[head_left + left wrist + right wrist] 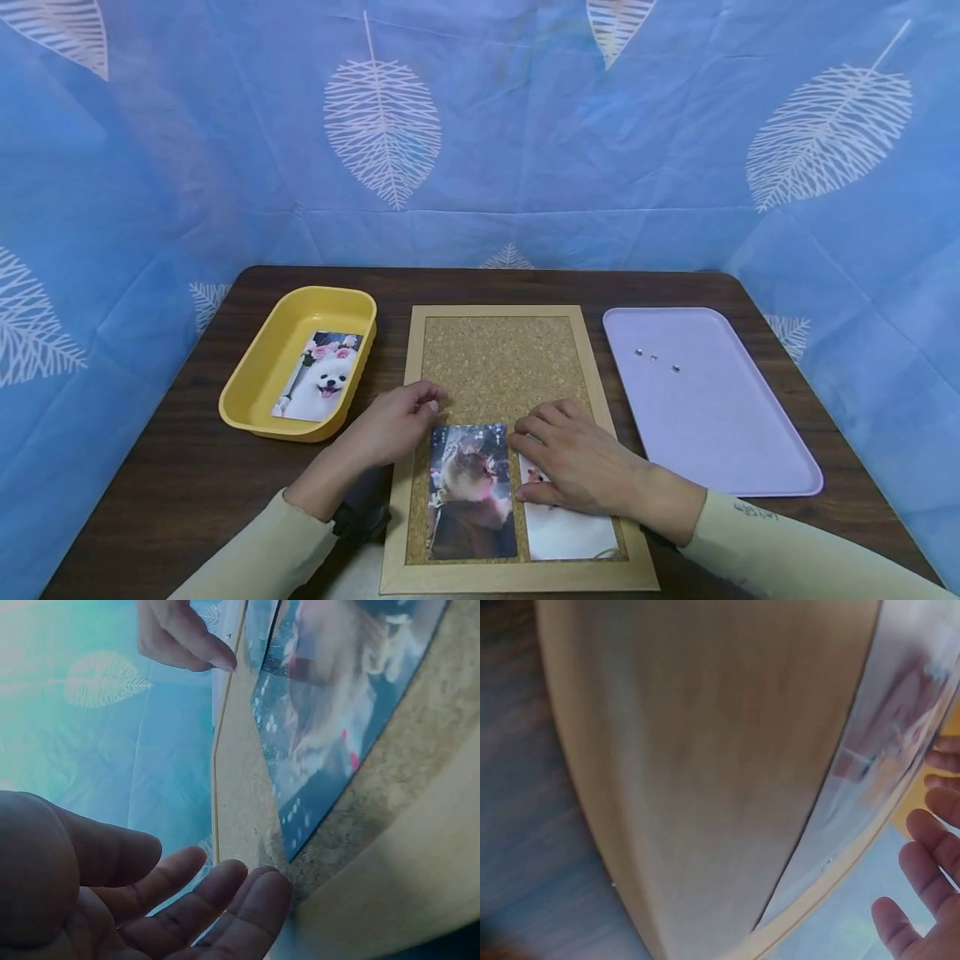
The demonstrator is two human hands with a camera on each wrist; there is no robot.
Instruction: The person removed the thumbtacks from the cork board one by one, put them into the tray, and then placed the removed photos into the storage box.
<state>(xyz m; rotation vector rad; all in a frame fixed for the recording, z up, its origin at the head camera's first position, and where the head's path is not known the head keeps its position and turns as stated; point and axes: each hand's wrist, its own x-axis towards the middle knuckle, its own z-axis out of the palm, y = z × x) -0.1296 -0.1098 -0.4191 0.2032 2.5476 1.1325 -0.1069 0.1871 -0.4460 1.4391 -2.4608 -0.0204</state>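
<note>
Dark photo (472, 508) — lengthwise on corkboard (502, 358), top farthest.

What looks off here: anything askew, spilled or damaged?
Nothing stands out. Two photos sit side by side, fairly straight, on the framed cork board, one partly hidden by the right hand. The white dog photo lies face up in the yellow bin; three metallic pieces rest on the lilac tray.
</note>
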